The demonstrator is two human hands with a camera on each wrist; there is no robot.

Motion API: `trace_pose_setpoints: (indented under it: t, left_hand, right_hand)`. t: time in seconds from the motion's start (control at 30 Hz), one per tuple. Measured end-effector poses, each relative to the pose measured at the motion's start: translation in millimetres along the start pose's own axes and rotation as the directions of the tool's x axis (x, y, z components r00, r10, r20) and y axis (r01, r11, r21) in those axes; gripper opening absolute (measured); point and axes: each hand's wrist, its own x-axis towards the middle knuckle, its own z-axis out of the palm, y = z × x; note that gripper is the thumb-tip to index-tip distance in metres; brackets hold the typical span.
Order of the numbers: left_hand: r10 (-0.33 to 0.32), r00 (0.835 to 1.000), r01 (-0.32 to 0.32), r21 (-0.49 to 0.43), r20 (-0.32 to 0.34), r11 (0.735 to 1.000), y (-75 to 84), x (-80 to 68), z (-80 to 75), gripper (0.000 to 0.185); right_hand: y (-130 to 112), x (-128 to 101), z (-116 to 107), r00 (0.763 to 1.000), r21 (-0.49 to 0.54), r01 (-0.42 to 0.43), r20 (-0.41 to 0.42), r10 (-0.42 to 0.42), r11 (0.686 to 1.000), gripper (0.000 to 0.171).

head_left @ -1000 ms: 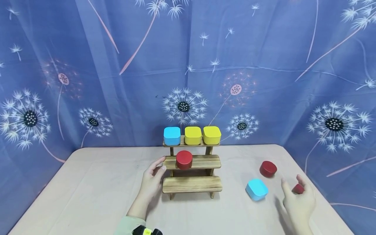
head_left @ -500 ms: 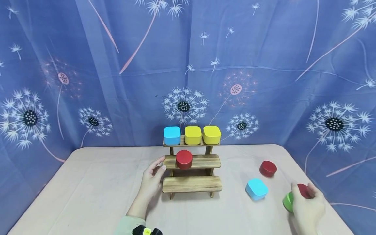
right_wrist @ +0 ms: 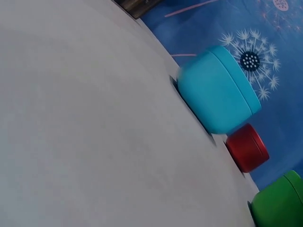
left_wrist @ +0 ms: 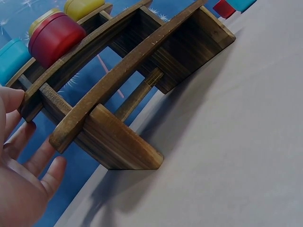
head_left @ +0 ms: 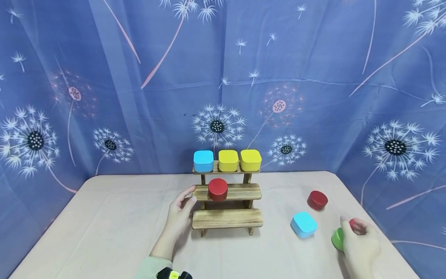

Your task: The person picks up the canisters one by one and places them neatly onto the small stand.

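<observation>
My left hand (head_left: 179, 215) holds the left end of a three-step wooden stand (head_left: 228, 219), thumb and index finger at the middle shelf's edge, as in the left wrist view. On that shelf sits a round red tin (head_left: 218, 190). My right hand (head_left: 362, 246) reaches down at the table's right side, its curled fingers and thumb round another red tin (head_left: 352, 224), mostly hidden by the hand. A green tin (head_left: 337, 239) peeks out left of the thumb, and in the right wrist view this green tin (right_wrist: 279, 203) is cut off by the frame.
A blue tin (head_left: 203, 161) and two yellow tins (head_left: 228, 161) line the top shelf. Right of the stand, a square blue tin (head_left: 304, 224) and a round red tin (head_left: 317, 200) rest on the pale table. A blue dandelion curtain (head_left: 156, 124) hangs behind.
My right hand moved right, showing the green tin, then slightly back left as its fingers drew together over the red tin. The green tin sits slightly further left. My left hand stays put.
</observation>
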Motion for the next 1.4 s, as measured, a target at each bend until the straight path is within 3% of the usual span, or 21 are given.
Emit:
trace_pose_setpoints:
  t: [0.13,0.23,0.37,0.53,0.63,0.83,0.93,1.2,1.3,1.4]
  left_hand:
    - [-0.009,1.000,0.009,-0.004,0.003,1.000,-0.6,-0.1,-0.3,0.039]
    - [-0.013,1.000,0.013,-0.002,0.002,1.000,-0.5,-0.1,-0.5,0.039]
    - [-0.014,1.000,0.014,0.003,0.001,1.000,0.0,0.0,-0.6,0.039]
    - [-0.013,1.000,0.013,0.006,0.005,1.000,1.3,0.1,-0.5,0.039]
    - [-0.013,1.000,0.013,0.006,0.004,1.000,1.6,0.2,-0.5,0.038]
    - [-0.009,1.000,0.009,0.003,0.006,1.000,1.3,0.2,-0.7,0.039]
    - [-0.005,1.000,0.005,0.000,0.006,1.000,1.0,-0.1,-0.5,0.039]
    - [0.016,1.000,-0.016,-0.001,-0.006,1.000,1.3,0.1,0.6,0.038]
    - [0.023,1.000,-0.023,0.001,-0.015,1.000,1.7,0.3,1.1,0.038]
    - [0.029,0.999,-0.029,0.003,-0.018,1.000,1.0,0.8,1.8,0.038]
  right_hand:
    - [-2,-3,5,0.997,-0.056,0.039,0.076,-0.034,0.998,0.039]
    - [-2,-5,7,0.973,-0.117,0.090,0.221,-0.063,0.989,0.046]
    - [1,-6,6,0.898,-0.153,0.199,0.424,-0.117,0.968,0.055]
    - [5,-2,4,0.811,-0.135,0.308,0.554,-0.187,0.942,0.058]
    - [7,3,1,0.765,-0.120,0.333,0.614,-0.194,0.935,0.060]
    - [9,9,-7,0.651,-0.011,0.322,0.728,-0.213,0.947,0.064]
    - [12,11,-11,0.617,0.022,0.328,0.752,-0.231,0.945,0.068]
    - [22,14,-18,0.562,0.138,0.328,0.766,-0.311,0.935,0.074]
    - [20,15,-19,0.566,0.118,0.317,0.773,-0.287,0.941,0.073]
    - [18,15,-19,0.587,0.090,0.280,0.772,-0.244,0.956,0.071]
